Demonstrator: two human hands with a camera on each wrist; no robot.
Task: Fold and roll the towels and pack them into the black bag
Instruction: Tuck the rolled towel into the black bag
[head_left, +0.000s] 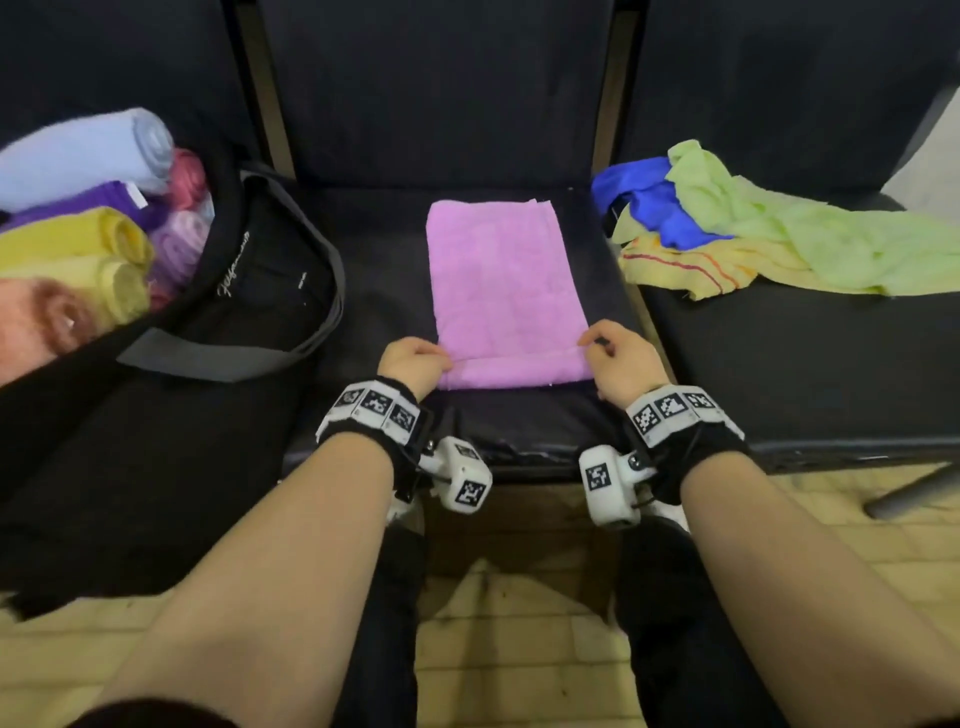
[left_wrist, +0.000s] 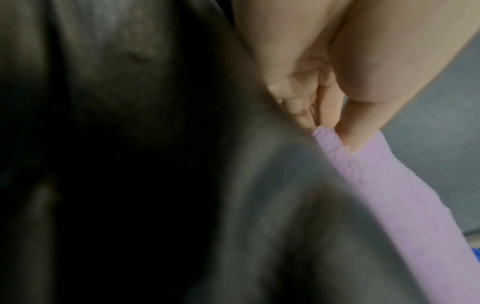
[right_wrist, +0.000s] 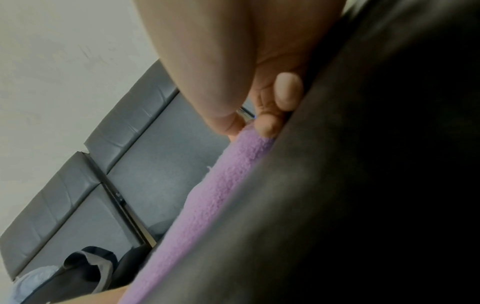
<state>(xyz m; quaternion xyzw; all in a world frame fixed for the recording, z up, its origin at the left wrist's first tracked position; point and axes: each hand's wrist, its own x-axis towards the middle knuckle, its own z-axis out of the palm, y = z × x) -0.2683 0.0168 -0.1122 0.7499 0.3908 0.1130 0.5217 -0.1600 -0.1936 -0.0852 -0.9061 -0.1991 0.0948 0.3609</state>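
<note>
Both hands, left (head_left: 415, 358) and right (head_left: 621, 358), pinch the towel (head_left: 501, 280) near edge at frame centre; uneven pull likely skews the roll.

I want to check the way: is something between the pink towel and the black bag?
Nothing visible. The pink towel lies on the seat, the black bag beside it, mouth open but nearly full of rolled towels.
</note>
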